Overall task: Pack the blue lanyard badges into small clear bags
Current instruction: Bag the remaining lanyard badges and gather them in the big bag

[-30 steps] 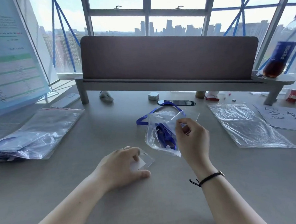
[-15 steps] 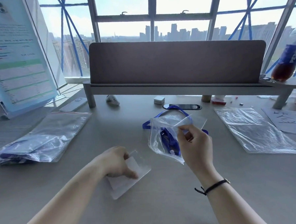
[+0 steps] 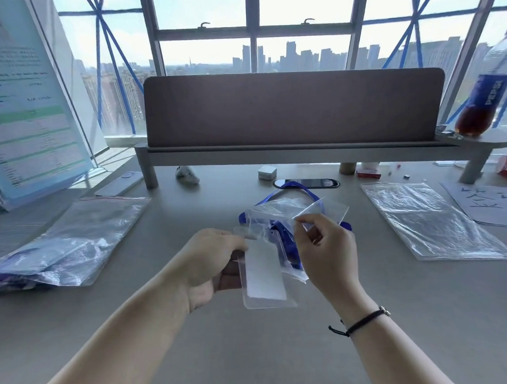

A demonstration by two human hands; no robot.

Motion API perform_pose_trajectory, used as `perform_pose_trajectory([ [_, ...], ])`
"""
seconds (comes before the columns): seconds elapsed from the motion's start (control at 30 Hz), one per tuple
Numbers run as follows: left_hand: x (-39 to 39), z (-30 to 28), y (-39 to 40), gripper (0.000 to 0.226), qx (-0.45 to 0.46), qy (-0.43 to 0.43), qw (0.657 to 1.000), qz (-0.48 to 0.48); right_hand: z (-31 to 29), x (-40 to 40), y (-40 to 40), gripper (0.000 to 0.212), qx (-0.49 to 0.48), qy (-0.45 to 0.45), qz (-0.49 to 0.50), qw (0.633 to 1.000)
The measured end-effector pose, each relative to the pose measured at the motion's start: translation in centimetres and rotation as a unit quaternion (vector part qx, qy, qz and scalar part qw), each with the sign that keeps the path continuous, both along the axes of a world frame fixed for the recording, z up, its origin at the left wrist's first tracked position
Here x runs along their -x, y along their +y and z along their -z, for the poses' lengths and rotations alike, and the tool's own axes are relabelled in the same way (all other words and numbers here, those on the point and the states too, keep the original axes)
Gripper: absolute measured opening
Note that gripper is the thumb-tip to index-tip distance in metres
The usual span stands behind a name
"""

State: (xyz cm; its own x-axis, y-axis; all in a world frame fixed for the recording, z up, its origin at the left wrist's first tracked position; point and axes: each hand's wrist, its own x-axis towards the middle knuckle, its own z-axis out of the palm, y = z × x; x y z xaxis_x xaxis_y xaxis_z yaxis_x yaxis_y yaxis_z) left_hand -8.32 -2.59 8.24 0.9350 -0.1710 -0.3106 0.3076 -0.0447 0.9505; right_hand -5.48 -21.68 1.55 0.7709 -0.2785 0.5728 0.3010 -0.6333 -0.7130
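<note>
Your clear badge holder [image 3: 264, 275] with its white card hangs upright above the desk [image 3: 196, 356], top edge at the mouth of the small clear bag [image 3: 280, 219]. Your left hand [image 3: 212, 263] grips the holder's upper left edge, fingers curled. Your right hand [image 3: 325, 246] pinches the bag's rim, blue lanyard [image 3: 292, 250] bunched inside, its loop trailing behind the bag.

Counts, relative to the desk divider [image 3: 295, 107]: 1 small clear bag [image 3: 277, 217] in front, 1 badge holder [image 3: 265, 276] in front, 2 big bag stacks, one left [image 3: 72, 236], one right [image 3: 430, 220]; 1 Pepsi bottle [image 3: 488, 91] at its right end.
</note>
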Motion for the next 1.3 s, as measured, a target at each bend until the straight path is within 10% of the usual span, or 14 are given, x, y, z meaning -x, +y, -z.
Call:
perform_pose_trajectory([
  [0.3, -3.9, 1.7, -4.5, 0.031, 0.082, 0.009, 0.988, -0.131, -0.1, 0.7, 1.0, 0.006, 0.034, -0.033, -0.032, 0.998],
  [0.63, -4.5, 2.2, -5.7, 0.025, 0.082, 0.002, 0.997, 0.008, 0.0, 0.2, 0.5, 0.007, -0.015, -0.013, -0.040, 0.999],
  [1.03, -1.6, 6.2, 0.5, 0.022, -0.285, -0.169, 0.928, -0.170, 0.3, 0.4, 1.1, 0.006, -0.046, -0.020, -0.059, 0.997],
  [1.3, -1.6, 7.1, 0.2, 0.007, -0.033, -0.050, 0.990, -0.130, 0.3, 1.5, 2.4, 0.004, 0.033, -0.061, -0.064, 0.996],
])
